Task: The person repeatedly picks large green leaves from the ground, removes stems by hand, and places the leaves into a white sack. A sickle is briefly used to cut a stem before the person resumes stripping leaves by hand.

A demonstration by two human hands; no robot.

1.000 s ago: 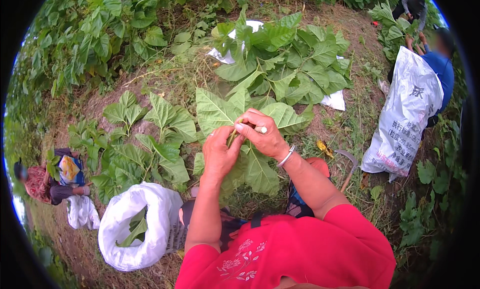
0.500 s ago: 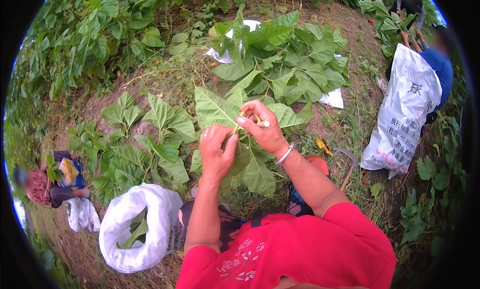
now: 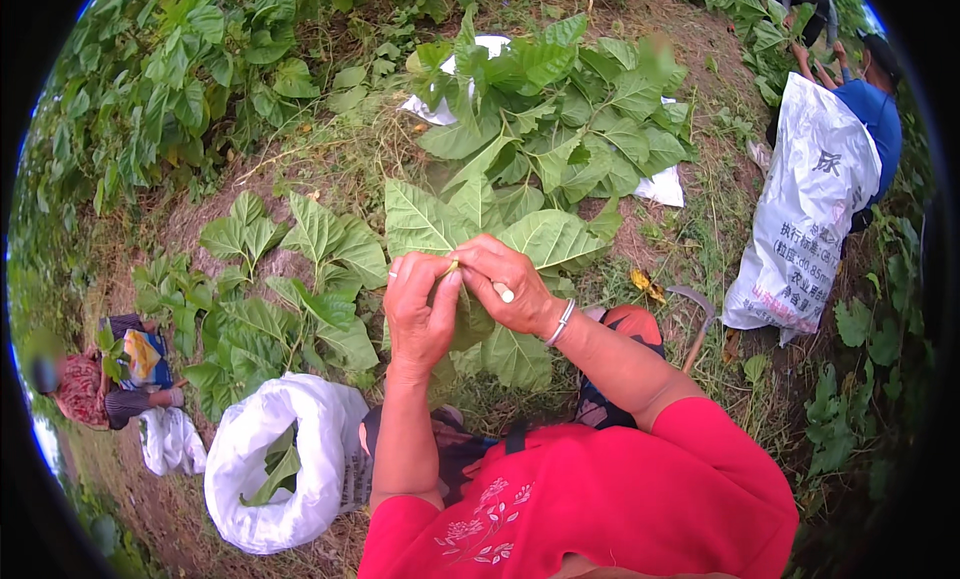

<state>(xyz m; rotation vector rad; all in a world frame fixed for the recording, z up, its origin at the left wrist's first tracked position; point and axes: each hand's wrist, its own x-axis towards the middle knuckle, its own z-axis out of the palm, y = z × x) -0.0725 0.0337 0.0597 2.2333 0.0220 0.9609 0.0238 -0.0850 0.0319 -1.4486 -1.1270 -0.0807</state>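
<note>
A leafy branch with broad green leaves is in front of me, held between both hands. My left hand is closed, thumb and forefinger pinching a yellowish bit of stem. Right beside it, the fingers of my right hand wrap round the branch, whose pale cut end pokes out below them. The fingertips of the two hands nearly meet, hiding part of the stem. Leaves spread out beyond and beneath my hands.
A white sack, its mouth rolled, stands at lower left with leaves inside. Cut leafy branches lie left; a larger heap lies ahead on white sacking. A sickle lies right, near a full white sack and a person.
My right hand has moved slightly down and left, its fingers now closer over the stem and my left fingertips. The leaves have shifted little.
</note>
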